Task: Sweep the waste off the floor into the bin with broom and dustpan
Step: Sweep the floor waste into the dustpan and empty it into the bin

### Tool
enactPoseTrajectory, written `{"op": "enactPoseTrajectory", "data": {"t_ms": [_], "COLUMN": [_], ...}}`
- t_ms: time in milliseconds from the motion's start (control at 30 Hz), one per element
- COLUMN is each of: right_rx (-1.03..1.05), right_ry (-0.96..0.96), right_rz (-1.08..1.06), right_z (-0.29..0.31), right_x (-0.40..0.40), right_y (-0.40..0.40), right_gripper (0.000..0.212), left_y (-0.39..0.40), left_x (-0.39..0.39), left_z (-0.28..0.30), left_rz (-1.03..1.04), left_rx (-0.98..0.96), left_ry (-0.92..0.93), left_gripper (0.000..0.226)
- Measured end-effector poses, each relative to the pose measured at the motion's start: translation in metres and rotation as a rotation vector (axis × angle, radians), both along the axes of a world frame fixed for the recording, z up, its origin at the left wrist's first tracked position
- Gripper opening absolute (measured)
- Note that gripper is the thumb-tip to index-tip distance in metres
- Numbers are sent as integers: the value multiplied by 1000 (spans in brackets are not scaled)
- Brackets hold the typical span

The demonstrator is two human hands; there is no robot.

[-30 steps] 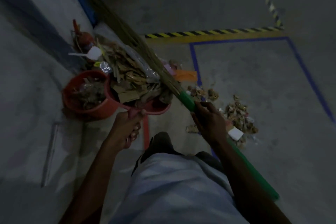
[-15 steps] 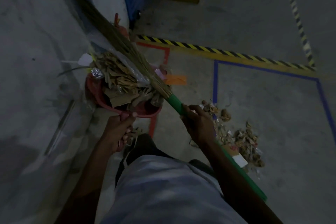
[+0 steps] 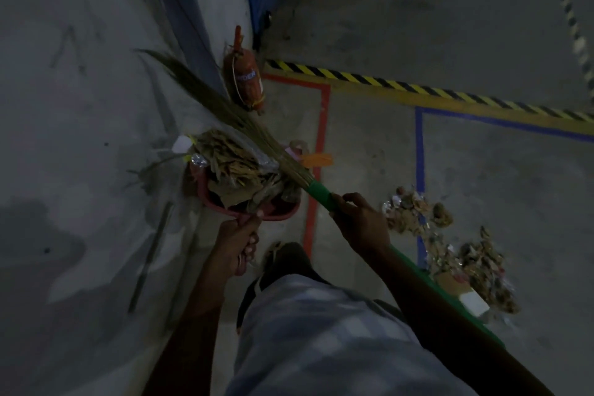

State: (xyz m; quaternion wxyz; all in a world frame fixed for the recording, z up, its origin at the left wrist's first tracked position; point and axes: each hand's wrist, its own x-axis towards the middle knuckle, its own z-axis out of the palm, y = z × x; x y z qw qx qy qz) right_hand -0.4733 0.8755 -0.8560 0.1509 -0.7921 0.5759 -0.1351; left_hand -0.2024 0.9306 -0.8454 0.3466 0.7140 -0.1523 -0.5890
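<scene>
While the scene is dim, the head view shows a red dustpan [image 3: 225, 202] at centre frame, heaped with brown dry leaves and scraps [image 3: 234, 167], a bit of foil and a white piece at its upper-left edge. The left hand [image 3: 236, 241] sits just below the pan, fingers curled round its handle. A broom [image 3: 225, 116] crosses the pile diagonally: its straw-coloured bristles fan toward the upper left, and its green handle [image 3: 318, 191] runs down to the lower right. The right hand [image 3: 361, 223] grips that green handle just below the bristle binding, to the right of the pan. More waste [image 3: 450, 251] lies in a loose heap on the grey floor [image 3: 514, 186] at right of centre, near a blue tape line [image 3: 419, 151]. A red tape line [image 3: 316, 154] runs beside the pan, and yellow-black hazard tape [image 3: 418, 88] crosses above. An orange-red cylinder [image 3: 246, 80] stands by the wall above the pan. Whether the bin lies under the pan cannot be told.
</scene>
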Motion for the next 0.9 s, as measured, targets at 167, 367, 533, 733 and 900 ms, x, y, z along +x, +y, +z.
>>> {"op": "enactPoseTrajectory", "data": {"t_ms": [167,367,533,733,900], "right_rx": [132,233,253,249,219], "right_ry": [27,56,67,124,159], "right_rz": [-53,-76,-158,-206,-211], "right_z": [-8,-16,-21,-20,-27], "right_x": [57,104,132,134,128], "right_y": [-32,-62,-68,-77,-81], "right_gripper": [37,34,34,30,33], "left_y": [-42,-89,-134,-182,-197], "left_x": [51,100,127,144,140], "left_z": [-18,-54,-86,-111,-112], "left_rz": [-8,-36,-128,-147,-164], "left_rx": [78,157,265,314,257], "left_ry": [49,120,146,200,113], "left_gripper": [39,30,30,41,26]}}
